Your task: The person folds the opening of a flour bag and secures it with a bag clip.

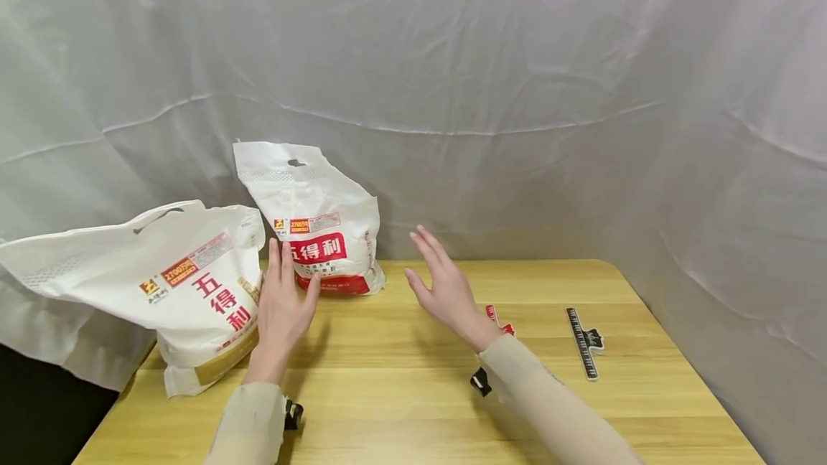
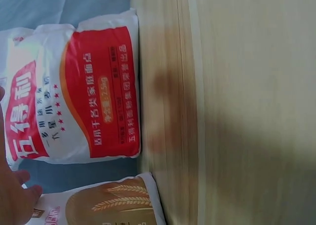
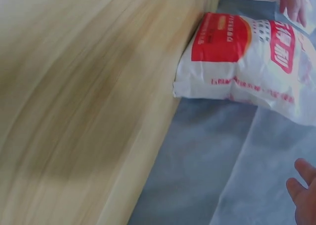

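Note:
Two white flour bags stand on the left side of the table. The rear one, a flour bag with red print [image 1: 336,217], has a handle hole at its top and leans left. In front of it, the flour bag with a gold-brown base [image 1: 200,293] tilts to the left, its handle end hanging past the table edge. My left hand [image 1: 282,311] is held with straight fingers beside the front bag's right side, overlapping the rear bag in the head view. To the right of the rear bag my right hand [image 1: 449,293] hovers over the table, fingers extended, holding nothing.
A red ruler-shaped clip [image 1: 506,327] lies partly hidden behind the right forearm. Farther right is a black ruler-shaped clip [image 1: 586,343]. Grey cloth [image 1: 491,106] hangs behind the wooden table [image 1: 388,393] and along its right side.

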The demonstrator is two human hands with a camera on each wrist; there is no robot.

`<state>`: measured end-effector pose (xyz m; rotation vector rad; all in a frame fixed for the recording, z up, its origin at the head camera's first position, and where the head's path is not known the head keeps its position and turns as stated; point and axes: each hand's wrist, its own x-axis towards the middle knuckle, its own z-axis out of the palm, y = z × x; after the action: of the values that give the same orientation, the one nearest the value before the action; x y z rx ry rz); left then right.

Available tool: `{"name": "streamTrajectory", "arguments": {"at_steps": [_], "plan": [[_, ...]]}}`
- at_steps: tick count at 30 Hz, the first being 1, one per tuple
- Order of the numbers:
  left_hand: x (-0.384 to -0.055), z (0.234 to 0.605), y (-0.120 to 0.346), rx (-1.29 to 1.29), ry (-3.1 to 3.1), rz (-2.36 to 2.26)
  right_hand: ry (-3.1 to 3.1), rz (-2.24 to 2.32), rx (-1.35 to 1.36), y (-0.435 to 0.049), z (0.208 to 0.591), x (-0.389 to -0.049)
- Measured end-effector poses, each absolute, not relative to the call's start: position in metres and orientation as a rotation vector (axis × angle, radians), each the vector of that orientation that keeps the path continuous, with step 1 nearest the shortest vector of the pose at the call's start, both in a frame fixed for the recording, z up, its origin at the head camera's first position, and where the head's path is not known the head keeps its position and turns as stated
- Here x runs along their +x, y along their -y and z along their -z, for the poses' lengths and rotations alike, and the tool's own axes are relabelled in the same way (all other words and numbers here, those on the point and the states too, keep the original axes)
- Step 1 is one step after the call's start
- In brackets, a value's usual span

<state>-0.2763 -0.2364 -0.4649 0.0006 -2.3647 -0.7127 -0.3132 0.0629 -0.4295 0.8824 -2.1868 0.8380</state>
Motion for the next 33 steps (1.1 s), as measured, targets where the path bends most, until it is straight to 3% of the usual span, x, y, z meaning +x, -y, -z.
{"name": "streamTrajectory", "arguments": {"at_steps": [33], "plan": [[-0.319, 0.458, 0.248, 0.005, 2.525, 0.852, 2.568, -0.738, 0.868, 0.044, 0.451, -0.354]]}}
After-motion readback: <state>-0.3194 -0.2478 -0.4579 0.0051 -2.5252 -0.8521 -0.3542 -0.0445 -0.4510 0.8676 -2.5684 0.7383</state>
